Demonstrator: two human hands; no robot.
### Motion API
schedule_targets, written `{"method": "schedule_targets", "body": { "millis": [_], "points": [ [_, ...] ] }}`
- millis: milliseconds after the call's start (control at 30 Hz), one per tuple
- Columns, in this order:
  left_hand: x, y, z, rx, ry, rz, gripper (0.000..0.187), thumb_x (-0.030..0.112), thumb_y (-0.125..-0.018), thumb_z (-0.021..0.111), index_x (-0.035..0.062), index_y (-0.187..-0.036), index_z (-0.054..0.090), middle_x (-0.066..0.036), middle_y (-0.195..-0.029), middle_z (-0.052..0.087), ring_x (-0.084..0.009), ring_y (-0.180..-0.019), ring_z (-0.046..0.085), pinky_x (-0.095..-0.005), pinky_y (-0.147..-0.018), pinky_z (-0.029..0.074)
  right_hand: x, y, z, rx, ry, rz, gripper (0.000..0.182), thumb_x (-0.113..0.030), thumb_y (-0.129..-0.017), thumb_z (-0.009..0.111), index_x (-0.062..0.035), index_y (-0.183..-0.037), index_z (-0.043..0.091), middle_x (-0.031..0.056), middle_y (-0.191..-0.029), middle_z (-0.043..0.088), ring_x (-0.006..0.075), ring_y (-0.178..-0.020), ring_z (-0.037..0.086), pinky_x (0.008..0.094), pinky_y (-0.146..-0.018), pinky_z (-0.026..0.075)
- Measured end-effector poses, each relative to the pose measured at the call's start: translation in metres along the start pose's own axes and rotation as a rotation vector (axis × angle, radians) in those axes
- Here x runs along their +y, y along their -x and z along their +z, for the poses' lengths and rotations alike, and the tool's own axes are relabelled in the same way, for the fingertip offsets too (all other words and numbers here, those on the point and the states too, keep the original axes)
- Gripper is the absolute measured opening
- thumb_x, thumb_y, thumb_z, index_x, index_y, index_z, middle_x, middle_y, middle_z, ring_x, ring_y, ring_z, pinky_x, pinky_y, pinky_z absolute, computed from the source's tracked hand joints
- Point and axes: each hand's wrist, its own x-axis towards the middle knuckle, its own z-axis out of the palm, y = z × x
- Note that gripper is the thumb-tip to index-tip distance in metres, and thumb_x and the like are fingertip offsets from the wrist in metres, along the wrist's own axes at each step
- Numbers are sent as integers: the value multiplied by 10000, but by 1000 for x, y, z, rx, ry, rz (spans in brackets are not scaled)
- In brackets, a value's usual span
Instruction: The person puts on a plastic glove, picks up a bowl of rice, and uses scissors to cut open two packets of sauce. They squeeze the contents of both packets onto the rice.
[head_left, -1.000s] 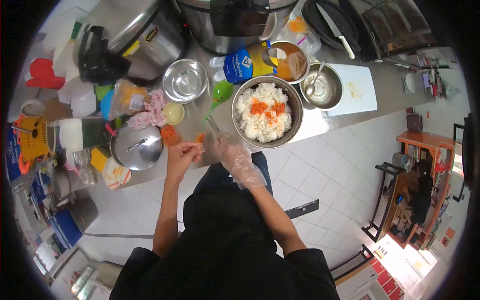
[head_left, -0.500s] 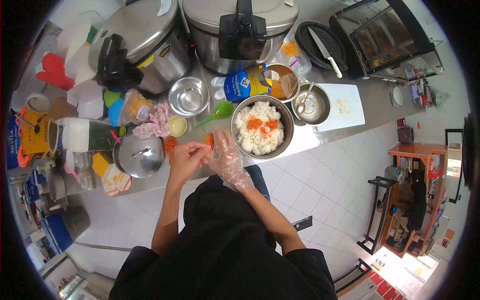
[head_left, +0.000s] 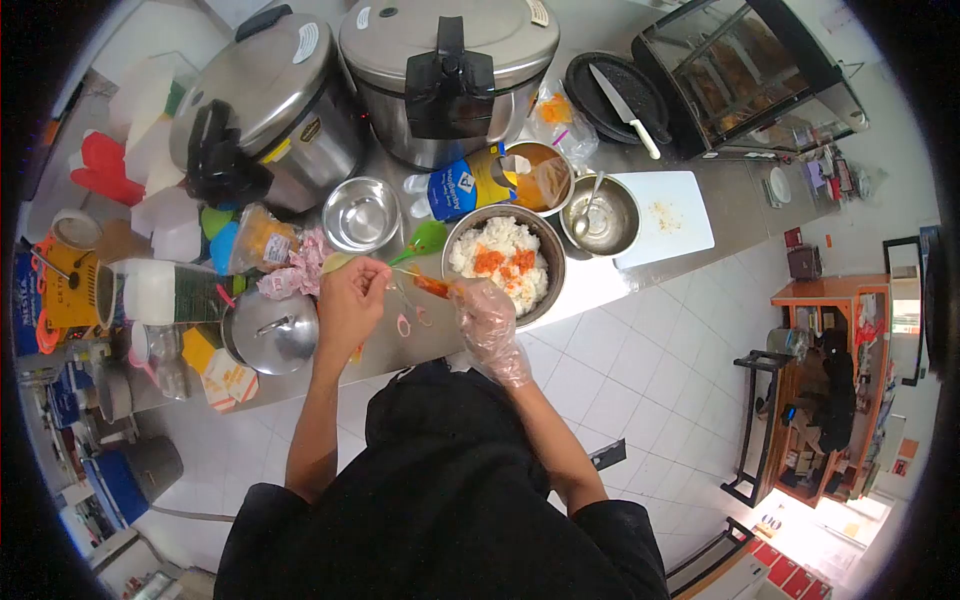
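Note:
My left hand (head_left: 352, 292) is bare, its thumb and fingers pinched together; anything between them is too small to make out. My right hand (head_left: 490, 322) wears a clear plastic glove and grips a small orange packet (head_left: 432, 287) beside the rice bowl. White rice with orange-red clumps on top (head_left: 513, 262) fills the metal bowl (head_left: 556, 283). Pink-handled scissors (head_left: 404, 325) lie on the counter between my hands. A green spoon (head_left: 427, 237) rests behind them, left of the bowl.
Two large steel cookers (head_left: 450, 30) stand at the back. A steel bowl (head_left: 362, 214), a blue-yellow glove box (head_left: 465, 185) and a pot with a spoon (head_left: 612, 235) are nearby. Farther right lie a white board (head_left: 685, 210) and a knife (head_left: 612, 95). A metal lid (head_left: 270, 335) sits left.
My hands have moved apart. The gloved right hand has shifted right and now shows the orange packet in its fingers. The scissors have come into sight, and the view has shifted slightly.

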Motion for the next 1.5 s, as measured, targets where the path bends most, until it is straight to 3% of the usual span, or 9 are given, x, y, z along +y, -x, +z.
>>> {"method": "schedule_targets", "body": {
  "millis": [267,367,500,600,1033,1133,1200,1300,1500],
  "points": [
    [30,-11,22,73,-342,261,151,85,-903,653,-16,-1012,682,-178,-951,699,-300,-847,684,-385,-757,539,20,-6,-49,-42,-47,-2,240,-14,-803,633,-61,-1036,668,149,-864,643,353,-807,638,459,-726,519],
    [46,-6,57,41,-399,393,215,103,-887,680,18,-1084,689,-161,-1074,678,-278,-1017,644,-419,-923,492,18,-17,-67,-182,85,8,221,-35,-806,645,-64,-1022,678,146,-828,621,344,-786,639,456,-709,518],
    [69,-21,70,-159,-525,656,251,98,-862,700,28,-1103,708,-119,-1069,688,-249,-1034,625,-389,-836,503,20,-34,-87,-317,164,-44,268,-74,-820,632,-69,-1087,657,141,-855,614,330,-811,635,445,-743,524],
    [57,-32,72,-320,-490,577,202,66,-838,706,20,-1033,735,-136,-1033,702,-280,-975,644,-383,-838,506,25,-42,-100,-401,153,7,269,-84,-823,640,-65,-1091,660,144,-863,622,331,-821,640,455,-747,524],
    [53,-24,131,214,-170,206,145,65,-922,657,-29,-1003,731,-136,-906,732,-191,-766,702,-291,-651,525,71,-26,-102,-280,-154,-1,250,-50,-867,615,-31,-1115,638,159,-968,651,360,-907,638,442,-811,533],
    [47,-16,140,154,2,-50,180,96,-944,651,-44,-1026,730,-113,-917,741,-139,-767,703,-258,-607,532,70,-21,-91,-201,-329,289,281,-173,-953,623,-47,-1204,612,158,-1056,663,298,-970,667,404,-798,535],
    [37,-7,146,128,121,-202,202,114,-954,650,-53,-1038,727,-104,-920,743,-120,-767,703,-241,-581,535,65,-20,-87,-195,-1253,861,461,-323,-1012,564,-36,-1362,476,136,-1301,579,250,-1168,603,384,-895,531],
    [24,2,152,149,102,-195,236,137,-955,658,-67,-1058,718,-109,-901,742,-123,-738,707,-232,-574,552,57,-24,-92,-227,-1562,1048,500,-357,-1018,543,-36,-1386,437,97,-1272,564,196,-1070,596,346,-881,504],
    [15,16,158,179,35,-269,232,130,-935,683,-63,-1058,719,-125,-833,743,-126,-681,706,-240,-581,564,84,7,-62,-562,-1434,1101,599,-24,-836,745,-2,-1359,454,84,-1225,614,170,-1096,630,288,-926,526]
  ]
}}
